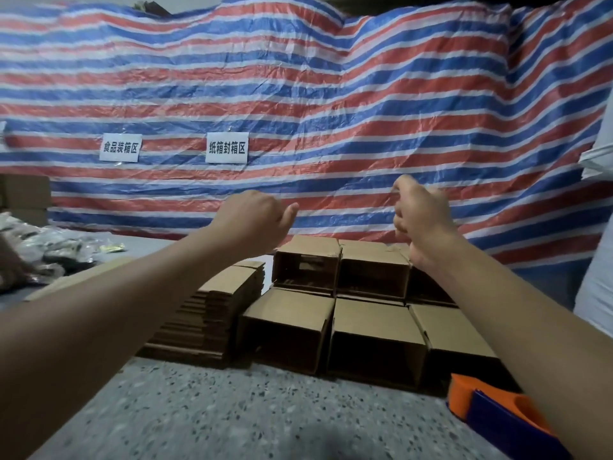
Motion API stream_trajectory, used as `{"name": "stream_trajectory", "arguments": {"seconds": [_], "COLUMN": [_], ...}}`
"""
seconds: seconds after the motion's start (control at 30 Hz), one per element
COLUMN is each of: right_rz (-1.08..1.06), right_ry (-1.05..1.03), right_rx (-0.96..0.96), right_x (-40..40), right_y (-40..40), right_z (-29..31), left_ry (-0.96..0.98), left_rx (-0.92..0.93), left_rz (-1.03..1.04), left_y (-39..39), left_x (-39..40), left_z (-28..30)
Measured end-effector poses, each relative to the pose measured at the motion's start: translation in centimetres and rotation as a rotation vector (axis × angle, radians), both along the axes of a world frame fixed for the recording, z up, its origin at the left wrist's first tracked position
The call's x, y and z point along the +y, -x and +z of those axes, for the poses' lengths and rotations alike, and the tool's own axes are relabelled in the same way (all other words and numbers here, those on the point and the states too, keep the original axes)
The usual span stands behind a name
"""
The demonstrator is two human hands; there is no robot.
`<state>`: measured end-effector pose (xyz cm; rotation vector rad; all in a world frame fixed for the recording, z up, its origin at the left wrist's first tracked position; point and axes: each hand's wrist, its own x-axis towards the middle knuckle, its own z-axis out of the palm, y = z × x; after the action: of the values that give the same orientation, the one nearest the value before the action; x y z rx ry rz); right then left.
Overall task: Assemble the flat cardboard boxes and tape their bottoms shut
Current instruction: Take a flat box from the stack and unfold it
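Both my arms reach forward over the speckled table (232, 410). My left hand (255, 220) is raised in the air with its fingers curled in, holding nothing. My right hand (421, 217) is also raised, fingers curled; nothing shows in it. Below the hands, several assembled cardboard boxes (374, 340) lie on their sides in two stacked rows, open ends facing me. A pile of flat cardboard boxes (219, 313) sits just left of them. An orange and blue tape dispenser (491, 410) lies at the lower right, partly behind my right forearm.
A red, white and blue striped tarp (315, 111) hangs behind the table with two white paper signs (227, 148). Plastic-wrapped goods (49, 250) lie at the far left, with brown cartons (25, 197) behind them. Something white (597, 277) stands at the right edge.
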<state>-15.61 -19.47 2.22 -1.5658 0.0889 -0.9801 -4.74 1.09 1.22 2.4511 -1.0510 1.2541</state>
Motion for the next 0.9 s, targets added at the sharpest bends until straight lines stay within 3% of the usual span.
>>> {"name": "stream_trajectory", "arguments": {"seconds": [0.17,0.5,0.7,0.9], "right_rz": [0.028,0.000,0.025,0.054], "right_ry": [0.058,0.103,0.105,0.087], "right_rx": [0.114,0.254,0.370,0.404], "right_x": [0.6,0.7,0.7,1.3], "right_y": [-2.5,-8.8,-11.3,-12.8], "right_z": [-1.3,-4.4,-6.5,-7.7], "left_ry": [-0.101,-0.228,-0.350,-0.348], "left_rx": [0.141,0.296,0.576,0.478], "left_rz": [0.208,0.366,0.456,0.402], "left_y": [-4.1,-13.0,-14.8,-14.1], "left_x": [1.9,3.5,3.7,4.3], "left_z": [-3.6,-11.0,-13.1,-14.7]}}
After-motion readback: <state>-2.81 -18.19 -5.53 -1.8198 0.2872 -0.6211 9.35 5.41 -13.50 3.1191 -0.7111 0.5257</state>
